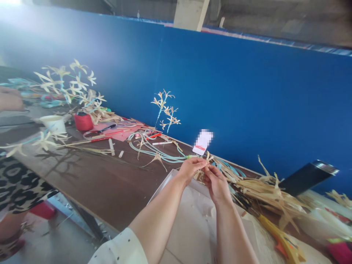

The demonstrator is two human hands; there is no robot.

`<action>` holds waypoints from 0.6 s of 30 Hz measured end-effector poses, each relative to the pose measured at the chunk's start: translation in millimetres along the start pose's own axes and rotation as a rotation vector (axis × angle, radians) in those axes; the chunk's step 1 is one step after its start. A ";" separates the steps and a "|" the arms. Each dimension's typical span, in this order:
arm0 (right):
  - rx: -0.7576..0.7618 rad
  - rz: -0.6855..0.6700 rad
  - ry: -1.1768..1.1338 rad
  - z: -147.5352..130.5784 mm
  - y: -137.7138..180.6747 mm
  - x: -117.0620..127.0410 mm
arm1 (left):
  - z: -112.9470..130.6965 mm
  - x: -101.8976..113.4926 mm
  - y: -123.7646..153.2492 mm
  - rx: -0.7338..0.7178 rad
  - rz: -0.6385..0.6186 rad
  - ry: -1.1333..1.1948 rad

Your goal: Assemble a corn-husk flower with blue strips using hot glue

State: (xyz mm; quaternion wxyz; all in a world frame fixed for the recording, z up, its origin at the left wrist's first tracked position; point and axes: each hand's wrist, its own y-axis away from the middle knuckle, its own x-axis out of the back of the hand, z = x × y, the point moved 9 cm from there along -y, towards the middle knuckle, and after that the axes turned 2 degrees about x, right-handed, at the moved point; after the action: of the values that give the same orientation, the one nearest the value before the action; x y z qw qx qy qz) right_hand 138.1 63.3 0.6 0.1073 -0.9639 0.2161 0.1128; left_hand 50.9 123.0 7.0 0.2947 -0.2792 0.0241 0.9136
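Observation:
My left hand (191,169) and my right hand (218,182) meet over the table edge, fingertips pinched together. Between them is a small pale dried-leaf flower (209,157), its petals poking up above the fingers. The rest of it is hidden by my hands. Just behind stands a phone (200,148) with a lit screen, leaning near the blue wall. Below my wrists lies a white tray (162,185). A loose star-shaped leaf flower (157,157) rests on the table to the left.
Dried leaf strips (264,190), a yellow glue gun (283,240) and a black tumbler (305,178) lie to the right. Pale blue tubing (154,156), a red spool (83,121) and a white cup (53,124) are leftward. Another person's hand (10,99) shows at far left.

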 end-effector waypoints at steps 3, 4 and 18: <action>-0.002 0.006 -0.004 0.1 0.4 -0.3 | -1.8 1.1 -2.2 -0.012 0.007 0.005; -0.002 0.006 -0.002 -0.1 0.5 -0.6 | -2.3 1.3 -2.7 -0.015 0.006 0.002; 0.004 0.072 -0.021 1.7 -1.6 6.8 | 4.3 -0.3 0.0 -0.065 0.001 -0.062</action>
State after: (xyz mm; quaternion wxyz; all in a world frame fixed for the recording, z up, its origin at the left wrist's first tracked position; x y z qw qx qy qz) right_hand 144.5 62.5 -2.6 0.1076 -0.9540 0.2499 0.1262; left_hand 49.0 123.8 10.8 0.2857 -0.2600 -0.0148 0.9223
